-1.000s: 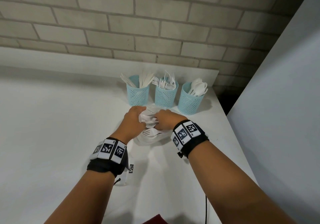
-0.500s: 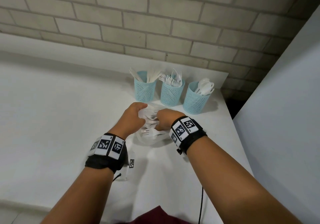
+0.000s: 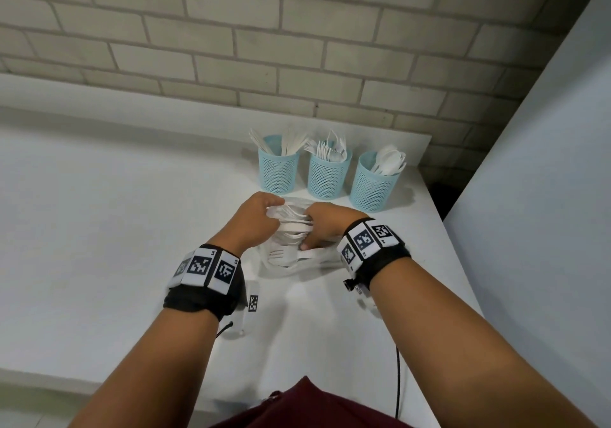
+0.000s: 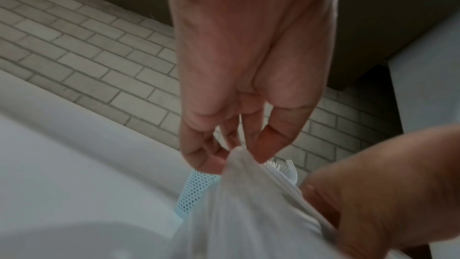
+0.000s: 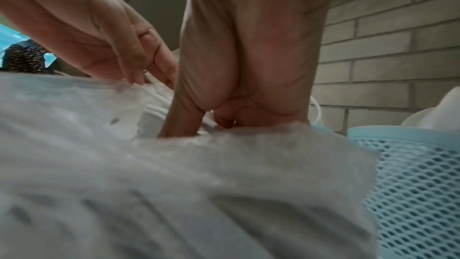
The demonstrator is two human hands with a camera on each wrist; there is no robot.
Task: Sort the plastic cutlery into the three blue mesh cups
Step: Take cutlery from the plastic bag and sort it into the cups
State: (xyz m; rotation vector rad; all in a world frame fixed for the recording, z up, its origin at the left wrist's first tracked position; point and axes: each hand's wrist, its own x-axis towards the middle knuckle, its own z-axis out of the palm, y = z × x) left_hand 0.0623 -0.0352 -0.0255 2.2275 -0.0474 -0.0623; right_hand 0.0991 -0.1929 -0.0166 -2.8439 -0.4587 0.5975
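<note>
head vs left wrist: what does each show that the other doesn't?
Head only: all three blue mesh cups, left cup, middle cup, right cup, and a loose fork inside the clear plastic bag.
Left wrist only: the left hand's thumb and fingers pinching the bag's edge, seen close up.
Both: the bag, the right hand, the brick wall.
</note>
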